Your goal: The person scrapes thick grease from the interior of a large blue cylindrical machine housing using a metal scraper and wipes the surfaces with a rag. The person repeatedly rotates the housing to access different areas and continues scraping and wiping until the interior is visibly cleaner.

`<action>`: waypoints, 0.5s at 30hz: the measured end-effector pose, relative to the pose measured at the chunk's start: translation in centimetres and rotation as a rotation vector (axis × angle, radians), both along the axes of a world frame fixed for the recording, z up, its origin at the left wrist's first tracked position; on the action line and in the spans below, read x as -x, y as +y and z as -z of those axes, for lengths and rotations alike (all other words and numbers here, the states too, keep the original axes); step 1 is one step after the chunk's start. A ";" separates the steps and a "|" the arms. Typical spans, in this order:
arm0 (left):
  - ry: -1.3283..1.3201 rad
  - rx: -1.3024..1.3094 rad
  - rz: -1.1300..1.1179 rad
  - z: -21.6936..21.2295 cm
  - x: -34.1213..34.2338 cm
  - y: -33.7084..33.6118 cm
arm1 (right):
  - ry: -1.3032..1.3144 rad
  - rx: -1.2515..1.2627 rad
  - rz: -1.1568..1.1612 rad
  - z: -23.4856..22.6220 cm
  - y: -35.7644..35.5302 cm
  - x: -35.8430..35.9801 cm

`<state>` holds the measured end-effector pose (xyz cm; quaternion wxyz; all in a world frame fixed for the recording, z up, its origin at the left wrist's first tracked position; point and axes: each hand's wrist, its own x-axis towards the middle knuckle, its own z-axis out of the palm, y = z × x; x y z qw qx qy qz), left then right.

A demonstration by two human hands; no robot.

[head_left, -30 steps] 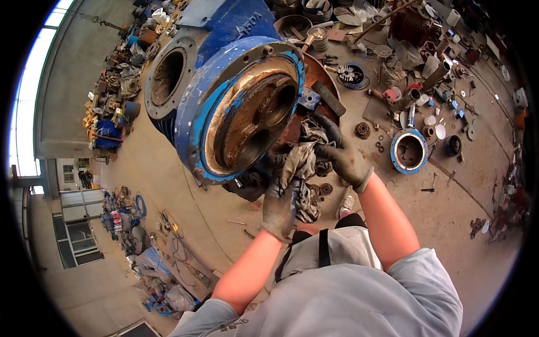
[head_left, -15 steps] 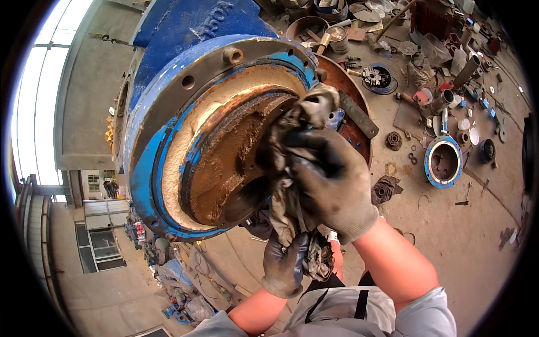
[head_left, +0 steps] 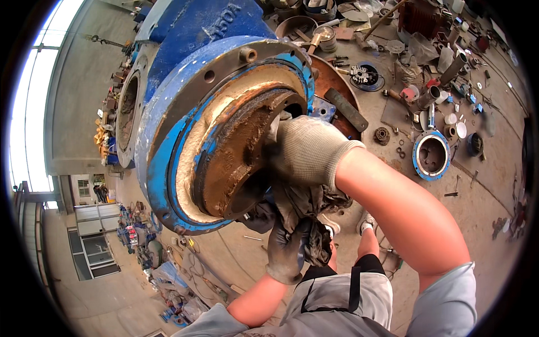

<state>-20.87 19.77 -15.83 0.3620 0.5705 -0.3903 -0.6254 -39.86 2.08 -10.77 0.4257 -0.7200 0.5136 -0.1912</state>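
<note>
A large blue pump casing (head_left: 191, 62) fills the upper left, its round dark metal flange drilled with holes. Inside it sits a pale rough ring (head_left: 185, 185) around a rusty brown round metal part (head_left: 227, 168). My right hand (head_left: 309, 149), in a dirty grey work glove, reaches into that part's opening with its fingers mostly hidden, pressing a dirty grey rag (head_left: 295, 205) there. The rag hangs down below it. My left hand (head_left: 289, 247), in a dark-coated glove, is closed on the rag's lower end, just under the casing.
On the concrete floor at right lie a blue ring-shaped flanged part (head_left: 431, 155), a small toothed metal part (head_left: 382, 135), and scattered tools and cans. A rusty pan (head_left: 331, 78) with a flat metal bar (head_left: 346, 109) stands behind the casing. More clutter lines the left wall.
My right hand has turned and pushed forward into the rusty part's opening, taking the rag along. My left hand still grips the rag's lower end. The view has shifted slightly.
</note>
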 end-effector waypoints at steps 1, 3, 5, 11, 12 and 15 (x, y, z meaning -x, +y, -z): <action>0.007 -0.024 0.010 -0.2 -0.1 0.1 | -0.054 0.009 0.021 0.4 0.3 0.1; 0.029 -0.075 0.028 -0.5 -0.3 0.4 | -0.152 0.024 0.062 1.0 1.1 0.2; 0.022 -0.093 0.026 -1.4 -0.2 1.1 | -0.155 -0.003 0.039 1.1 2.7 1.7; -0.021 -0.012 0.076 -2.1 0.2 2.6 | -0.559 0.039 0.369 3.8 9.5 4.7; -0.042 0.048 0.083 -2.2 0.5 2.4 | -0.590 -0.035 0.433 3.6 10.3 4.7; -0.059 0.145 0.081 -2.3 0.6 2.2 | -0.814 -0.272 0.628 4.9 12.4 3.9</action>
